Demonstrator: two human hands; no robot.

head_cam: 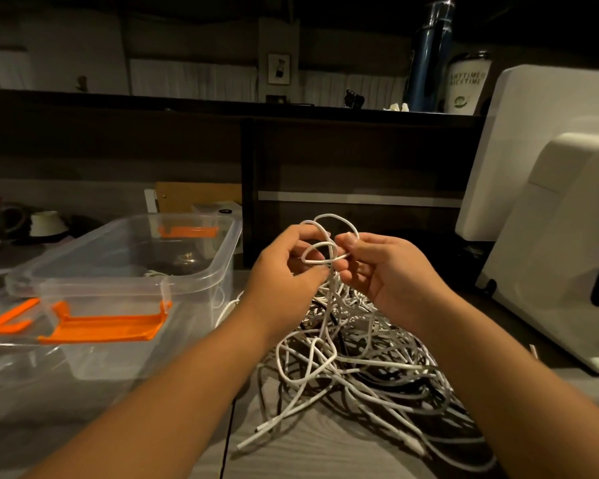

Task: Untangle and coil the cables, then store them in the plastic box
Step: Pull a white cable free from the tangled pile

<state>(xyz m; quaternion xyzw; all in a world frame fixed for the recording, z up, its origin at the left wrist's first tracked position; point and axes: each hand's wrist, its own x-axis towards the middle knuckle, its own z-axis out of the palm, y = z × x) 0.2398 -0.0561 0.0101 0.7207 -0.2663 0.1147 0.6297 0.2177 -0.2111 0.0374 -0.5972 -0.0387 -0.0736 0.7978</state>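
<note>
Both hands, left and right, pinch a looped white cable above the tangled pile.

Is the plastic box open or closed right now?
Open: the plastic box has no lid on, and its orange latch sticks outward.

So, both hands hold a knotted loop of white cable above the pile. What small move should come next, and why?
Probably widen the loop of white cable with the right hand while the left hand pinches the strand below. It crosses itself between the hands and runs down into the tangled pile, so it cannot yet be coiled for the plastic box.
</note>
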